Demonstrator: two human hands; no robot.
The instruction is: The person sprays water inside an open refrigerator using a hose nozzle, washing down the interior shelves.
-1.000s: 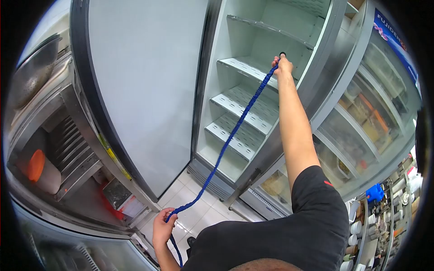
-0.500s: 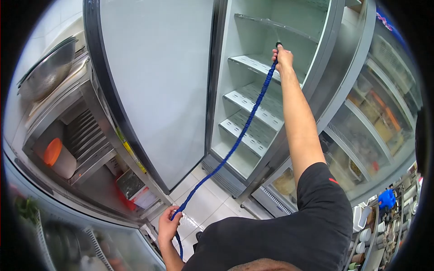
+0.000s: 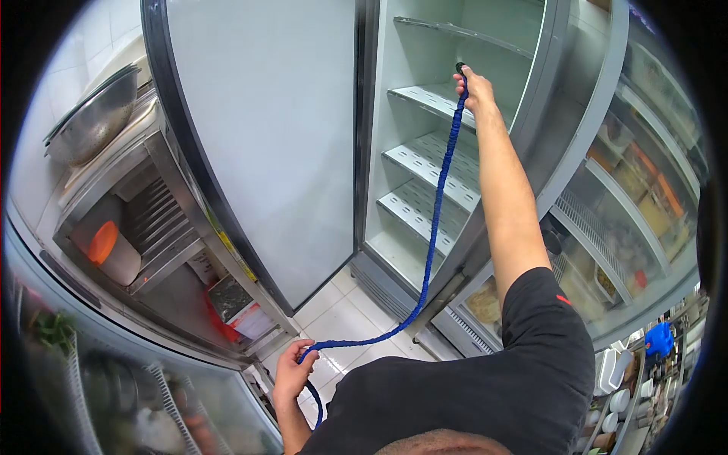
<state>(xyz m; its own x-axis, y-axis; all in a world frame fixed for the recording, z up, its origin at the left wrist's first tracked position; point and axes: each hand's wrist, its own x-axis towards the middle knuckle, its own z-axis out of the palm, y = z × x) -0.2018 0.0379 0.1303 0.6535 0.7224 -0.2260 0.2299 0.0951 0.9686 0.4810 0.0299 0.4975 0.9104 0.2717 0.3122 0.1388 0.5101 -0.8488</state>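
Observation:
My right hand reaches into the open upright fridge and is wrapped round the black nozzle of a blue fabric-covered hose. The nozzle points toward the inside, between the upper glass shelf and a white slotted shelf. From there the hose hangs in a slack curve down to my left hand, whose fingers are closed round it low at the front. Beyond that hand the hose continues toward the floor. More slotted shelves lie below the nozzle, with nothing standing on them.
The fridge door stands wide open on the left. A steel rack with an orange-lidded container and metal bowls is beside it. Glass-fronted fridges with food stand at right. White floor tiles show below.
The hose has gone from a fairly straight diagonal to a deeper sag between my hands. The thin water jet seen at the nozzle earlier is hardly visible now. The view has shifted slightly.

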